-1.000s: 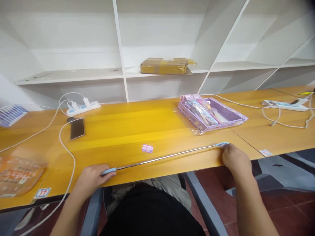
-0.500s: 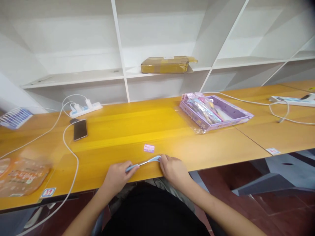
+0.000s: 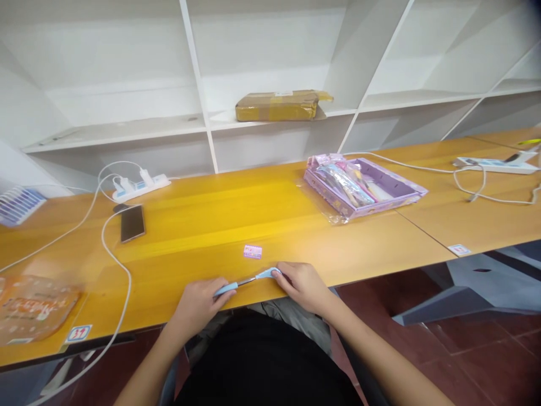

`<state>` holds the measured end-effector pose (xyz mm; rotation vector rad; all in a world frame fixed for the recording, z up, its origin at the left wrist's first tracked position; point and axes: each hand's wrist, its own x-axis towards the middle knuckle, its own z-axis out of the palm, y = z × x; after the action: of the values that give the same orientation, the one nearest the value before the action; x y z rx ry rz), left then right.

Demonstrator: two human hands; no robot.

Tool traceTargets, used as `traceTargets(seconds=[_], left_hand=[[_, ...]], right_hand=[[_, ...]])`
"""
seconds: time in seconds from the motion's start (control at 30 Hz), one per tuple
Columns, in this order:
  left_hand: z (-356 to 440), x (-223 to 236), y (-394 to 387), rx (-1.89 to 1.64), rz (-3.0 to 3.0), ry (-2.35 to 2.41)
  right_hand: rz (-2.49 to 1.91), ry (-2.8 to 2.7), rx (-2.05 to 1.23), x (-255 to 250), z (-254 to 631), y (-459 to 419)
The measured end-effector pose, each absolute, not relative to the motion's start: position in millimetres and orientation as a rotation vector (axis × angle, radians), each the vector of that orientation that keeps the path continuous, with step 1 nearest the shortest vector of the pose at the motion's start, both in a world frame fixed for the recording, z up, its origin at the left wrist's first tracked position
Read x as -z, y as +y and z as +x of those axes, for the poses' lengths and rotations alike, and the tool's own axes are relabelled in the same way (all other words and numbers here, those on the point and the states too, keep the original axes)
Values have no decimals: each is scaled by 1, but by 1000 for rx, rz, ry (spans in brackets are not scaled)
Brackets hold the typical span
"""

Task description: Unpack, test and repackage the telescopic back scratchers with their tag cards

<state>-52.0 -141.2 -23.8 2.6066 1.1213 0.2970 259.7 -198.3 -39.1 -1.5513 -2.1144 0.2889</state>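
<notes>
Between the person's left hand [image 3: 200, 304] and right hand [image 3: 303, 285] sits a rod [image 3: 246, 281], before a card [image 3: 252, 251] on the desk [image 3: 203, 225]; phone [image 3: 133, 223] left, tray [image 3: 386, 207] right, carton [image 3: 276, 110] on the shelf [image 3: 220, 119] behind.

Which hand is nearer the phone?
Left. The left hand is in front and to the right of the phone; the right hand is farther off to the same side.

— Where does the head view look from?
— From above the grip and behind it, facing forward and down.
— How near?
— Close enough to take in left hand [image 3: 199, 304] and right hand [image 3: 303, 286] whole, low in the middle; the shelves [image 3: 127, 62] stand farther off, beyond the grip.
— And below?
— The shirt [image 3: 266, 361], nearer than the grip, fills the bottom middle.
</notes>
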Motion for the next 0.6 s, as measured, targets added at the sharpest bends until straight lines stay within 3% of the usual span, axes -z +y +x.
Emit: traceTargets(seconds=[0.6], left_hand=[[-54,24,-143,-327,2592,1066]], right_hand=[[-1495,-2126,-423,35,261,-199]])
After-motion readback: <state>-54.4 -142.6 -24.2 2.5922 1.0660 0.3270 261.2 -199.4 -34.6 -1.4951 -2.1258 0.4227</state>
